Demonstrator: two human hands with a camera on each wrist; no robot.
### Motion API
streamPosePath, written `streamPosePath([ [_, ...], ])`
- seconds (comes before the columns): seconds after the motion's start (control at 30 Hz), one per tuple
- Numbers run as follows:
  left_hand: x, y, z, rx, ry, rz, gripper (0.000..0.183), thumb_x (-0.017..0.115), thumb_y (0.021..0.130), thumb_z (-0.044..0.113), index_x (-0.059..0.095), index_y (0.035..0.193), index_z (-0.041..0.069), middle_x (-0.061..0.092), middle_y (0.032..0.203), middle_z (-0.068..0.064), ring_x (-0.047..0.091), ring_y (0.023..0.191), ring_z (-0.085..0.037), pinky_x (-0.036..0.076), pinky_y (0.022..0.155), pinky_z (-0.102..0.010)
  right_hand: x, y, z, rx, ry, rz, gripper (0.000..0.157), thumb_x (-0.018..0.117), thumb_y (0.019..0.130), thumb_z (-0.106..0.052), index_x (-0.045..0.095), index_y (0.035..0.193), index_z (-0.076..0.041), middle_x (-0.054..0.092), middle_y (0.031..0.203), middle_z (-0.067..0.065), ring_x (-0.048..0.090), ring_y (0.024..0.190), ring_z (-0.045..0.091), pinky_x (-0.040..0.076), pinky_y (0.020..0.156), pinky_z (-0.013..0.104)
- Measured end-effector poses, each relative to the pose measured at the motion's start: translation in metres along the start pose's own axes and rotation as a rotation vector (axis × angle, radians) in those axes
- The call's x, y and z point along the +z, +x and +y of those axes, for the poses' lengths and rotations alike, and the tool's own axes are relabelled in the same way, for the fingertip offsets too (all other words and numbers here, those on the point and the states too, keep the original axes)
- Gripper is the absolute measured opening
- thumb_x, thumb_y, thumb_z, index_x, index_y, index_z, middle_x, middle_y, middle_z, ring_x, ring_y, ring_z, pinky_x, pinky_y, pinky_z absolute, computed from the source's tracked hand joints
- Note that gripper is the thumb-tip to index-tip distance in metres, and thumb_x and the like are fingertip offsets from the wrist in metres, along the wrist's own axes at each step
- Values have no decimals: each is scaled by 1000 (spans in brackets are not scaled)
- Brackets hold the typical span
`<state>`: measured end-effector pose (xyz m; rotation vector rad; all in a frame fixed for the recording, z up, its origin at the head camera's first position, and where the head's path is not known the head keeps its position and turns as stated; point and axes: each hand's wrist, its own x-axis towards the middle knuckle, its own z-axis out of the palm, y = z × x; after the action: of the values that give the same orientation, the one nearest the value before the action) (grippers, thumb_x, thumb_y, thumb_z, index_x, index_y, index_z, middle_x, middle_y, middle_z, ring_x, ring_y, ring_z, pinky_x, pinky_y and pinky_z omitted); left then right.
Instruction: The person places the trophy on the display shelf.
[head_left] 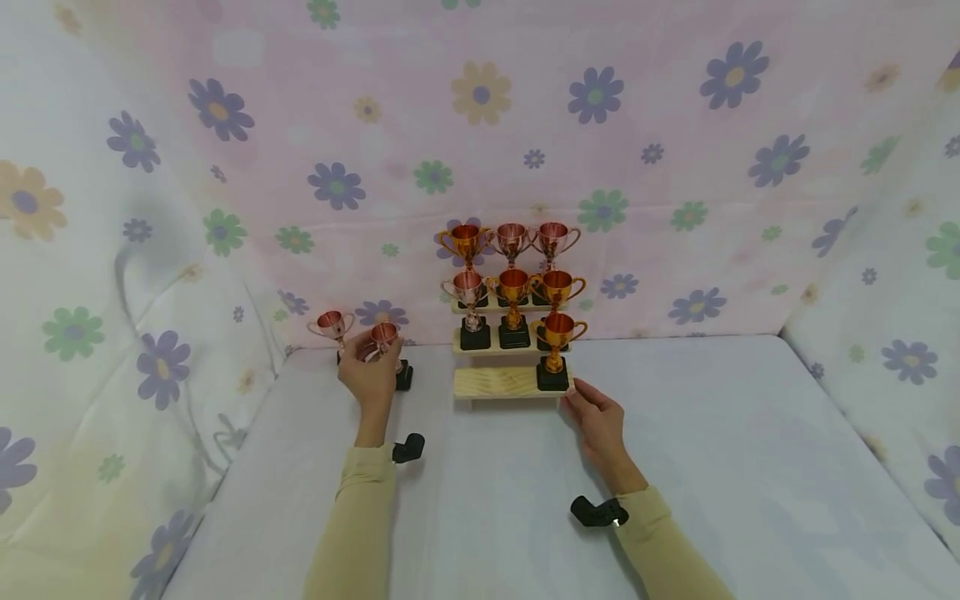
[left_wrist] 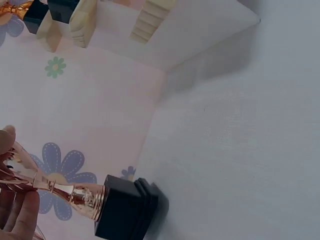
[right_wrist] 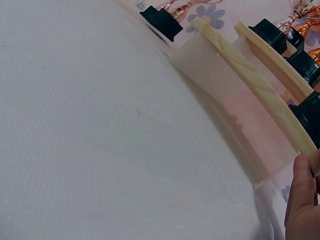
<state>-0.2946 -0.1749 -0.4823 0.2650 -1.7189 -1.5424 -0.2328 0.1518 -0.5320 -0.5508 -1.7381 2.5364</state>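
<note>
My left hand (head_left: 370, 379) pinches a small rose-gold trophy cup (head_left: 385, 333) by its bowl and handles, left of a tiered wooden shelf (head_left: 495, 382). The trophy's black base (left_wrist: 122, 207) is low at the table surface, slightly tilted in the left wrist view. Just behind the hand stands another rose-gold trophy (head_left: 330, 323), its base partly hidden. My right hand (head_left: 600, 421) holds the right end of the shelf's lowest step, with fingers (right_wrist: 302, 182) at the board's front edge. On that step, at the right end, stands a gold trophy (head_left: 558, 329).
The middle step carries a rose-gold trophy (head_left: 468, 287) at left and two gold ones. On the top step are a gold trophy (head_left: 465, 240) at left and two rose-gold ones. A flowered cloth (head_left: 480, 158) hangs behind the white table (head_left: 480, 500).
</note>
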Motion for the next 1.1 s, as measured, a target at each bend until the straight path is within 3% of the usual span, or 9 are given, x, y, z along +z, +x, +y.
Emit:
streamPosePath([
  [0.13, -6, -6, 4, 51, -13, 1, 41, 89, 73, -1, 72, 110, -7, 70, 105, -24, 66, 91, -29, 54, 72, -13, -1, 1, 0, 2, -3, -2, 45, 59, 102, -4, 51, 145, 5, 51, 148, 21, 67, 95, 2, 57, 91, 19],
  [0.23, -11, -11, 17, 109, -28, -16, 39, 87, 74, -4, 72, 109, -10, 71, 104, -27, 67, 92, -30, 57, 73, -17, -1, 2, -1, 3, -9, -4, 45, 58, 102, -6, 50, 146, 4, 51, 148, 20, 67, 94, 1, 57, 92, 19],
  [0.43, -22, -24, 50, 212, -168, -109, 38, 82, 73, -14, 68, 108, -18, 69, 103, -31, 69, 89, -14, 61, 78, -19, 0, 0, -1, -2, -4, -4, 45, 59, 102, -4, 51, 145, 5, 51, 148, 21, 67, 93, 0, 57, 92, 20],
  [0.57, -24, -24, 52, 244, -319, -145, 40, 77, 70, -21, 67, 109, -19, 73, 101, -17, 68, 88, -9, 59, 74, -15, 0, 0, 0, -16, 5, -9, 46, 60, 101, -1, 50, 145, 6, 50, 148, 23, 67, 94, 0, 58, 92, 21],
  [0.67, -20, -26, 52, 241, -360, -196, 43, 77, 70, -21, 69, 112, -15, 75, 101, -3, 69, 87, -7, 59, 73, -15, 0, -1, 0, -21, 6, -12, 46, 59, 100, 0, 49, 145, 7, 49, 148, 23, 67, 96, 1, 57, 93, 21],
  [0.8, -11, -36, 61, 238, -320, -315, 46, 79, 71, -18, 69, 115, -13, 75, 105, 3, 70, 88, -6, 60, 76, -16, 0, -2, -2, -16, 2, -14, 47, 59, 101, -2, 49, 145, 7, 48, 149, 23, 66, 99, 3, 57, 93, 21],
  [1.1, 30, -65, 71, 120, -302, -713, 50, 77, 77, -16, 65, 125, -13, 68, 114, -31, 65, 90, -7, 62, 82, -25, 0, -1, 0, -25, 9, 7, 46, 60, 100, 0, 51, 144, 7, 50, 148, 24, 66, 99, 6, 59, 88, 20],
])
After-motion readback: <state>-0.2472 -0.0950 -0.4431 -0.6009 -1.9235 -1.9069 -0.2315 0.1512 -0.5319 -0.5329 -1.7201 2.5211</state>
